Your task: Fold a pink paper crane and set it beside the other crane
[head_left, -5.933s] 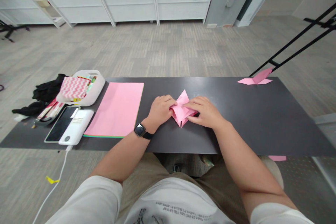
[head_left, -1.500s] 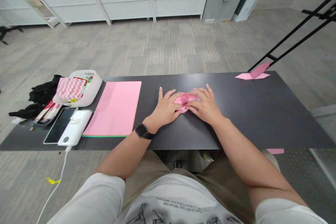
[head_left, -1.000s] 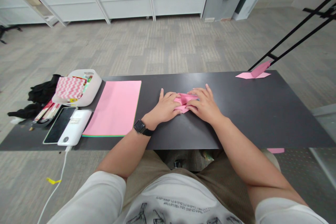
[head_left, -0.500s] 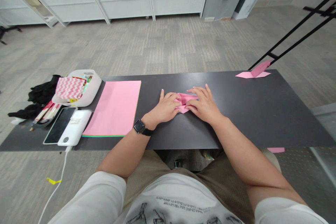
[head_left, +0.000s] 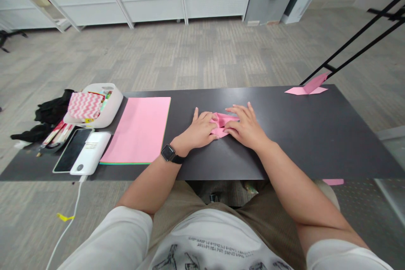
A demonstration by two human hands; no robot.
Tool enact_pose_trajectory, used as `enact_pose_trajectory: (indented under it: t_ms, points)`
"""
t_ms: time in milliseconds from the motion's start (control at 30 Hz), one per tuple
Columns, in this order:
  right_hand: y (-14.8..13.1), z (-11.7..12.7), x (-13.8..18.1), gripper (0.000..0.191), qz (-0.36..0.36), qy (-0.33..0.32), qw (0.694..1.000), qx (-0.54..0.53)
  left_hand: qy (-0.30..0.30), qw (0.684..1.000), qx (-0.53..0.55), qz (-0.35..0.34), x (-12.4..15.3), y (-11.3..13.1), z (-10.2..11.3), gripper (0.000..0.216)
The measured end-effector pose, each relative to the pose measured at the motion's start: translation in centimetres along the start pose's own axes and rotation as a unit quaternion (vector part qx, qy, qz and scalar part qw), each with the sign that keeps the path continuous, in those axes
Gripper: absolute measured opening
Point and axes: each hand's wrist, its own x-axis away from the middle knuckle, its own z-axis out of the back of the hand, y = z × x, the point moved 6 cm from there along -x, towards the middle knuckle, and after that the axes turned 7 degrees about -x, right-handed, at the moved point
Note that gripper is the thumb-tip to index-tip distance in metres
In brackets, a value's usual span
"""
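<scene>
A small piece of folded pink paper (head_left: 223, 120) lies on the dark table between my two hands, its flaps partly raised. My left hand (head_left: 199, 130) holds its left side down, fingertips on the paper and thumb out of the folds. From the right, my right hand (head_left: 248, 128) grips the paper, with the thumb pressing at its near part and fingers along the far right edge. My fingers cover both ends of the paper. At the table's far right corner stands a folded pink paper figure (head_left: 311, 86) with one part sticking up.
Left of my hands lies a stack of coloured sheets (head_left: 139, 130), pink on top. Beyond it are a white basket (head_left: 112, 109), a phone (head_left: 72, 149), a white power bank (head_left: 90, 154) with a cable, and black cloth (head_left: 53, 107). A black metal frame (head_left: 357, 42) slants behind the right corner.
The near edge of the folded paper sits slightly lower and looks more spread under my fingers. Both hands stay in almost the same place.
</scene>
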Motion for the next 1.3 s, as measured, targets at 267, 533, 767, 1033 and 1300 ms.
enact_pose_trajectory:
  t_ms: [267, 533, 767, 1033, 1300]
  points:
    - [0.4, 0.0, 0.1, 0.016, -0.018, 0.004, 1.000, 0.006, 0.037, 0.999, 0.007, 0.015, 0.1, -0.1, 1.0, 0.023]
    - [0.9, -0.3, 0.3, 0.021, -0.047, 0.004, 0.999, 0.006, 0.103, 0.992, 0.019, 0.076, 1.6, -2.3, 2.1, 0.014]
    - [1.9, -0.4, 0.6, 0.023, -0.097, 0.011, 0.995, -0.005, 0.138, 0.981, 0.054, 0.124, 2.1, -4.6, 1.1, 0.015]
    - [5.4, -1.4, 1.3, 0.018, -0.192, 0.024, 0.980, -0.052, 0.112, 0.978, 0.059, 0.166, 1.6, -6.2, -0.1, 0.016]
    - [5.8, -1.8, 1.4, 0.013, -0.229, 0.010, 0.972, -0.053, 0.115, 0.972, 0.041, 0.199, 1.5, -6.3, 0.0, 0.016]
